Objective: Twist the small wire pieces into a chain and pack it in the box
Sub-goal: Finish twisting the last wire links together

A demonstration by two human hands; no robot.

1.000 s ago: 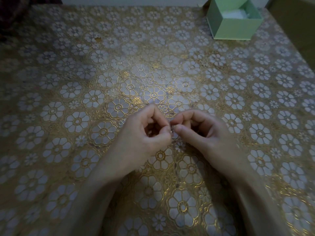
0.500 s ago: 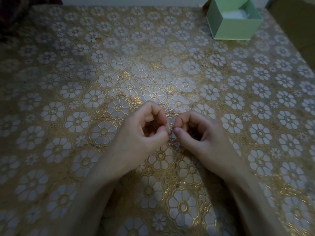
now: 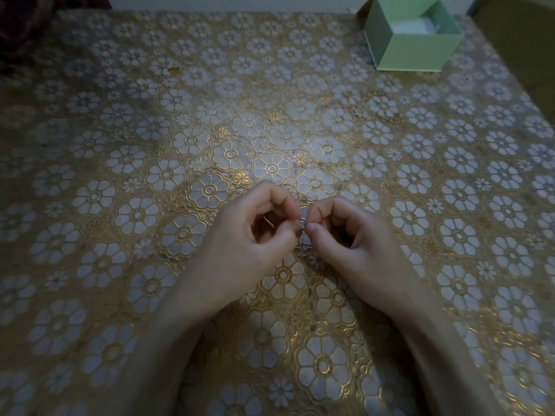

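My left hand (image 3: 255, 235) and my right hand (image 3: 357, 238) meet fingertip to fingertip low over the table's middle. Between them both pinch a tiny piece of thin silvery wire (image 3: 301, 226), thumb against forefinger on each side. A short twisted length of the wire chain (image 3: 269, 222) shows inside the curl of my left hand. Most of the wire is hidden by the fingers. The open pale green box (image 3: 411, 52) stands at the far right of the table, with something white inside it.
The table carries a gold and white flower-patterned cloth (image 3: 150, 163). Its right edge runs down beside the box, with a dark floor beyond. A dark fabric shape (image 3: 27, 22) lies at the far left corner.
Both hands have stayed in place while the fingers worked the wire. My right hand's fingers have curled in tighter, and my left hand has opened a little, baring the twisted length.
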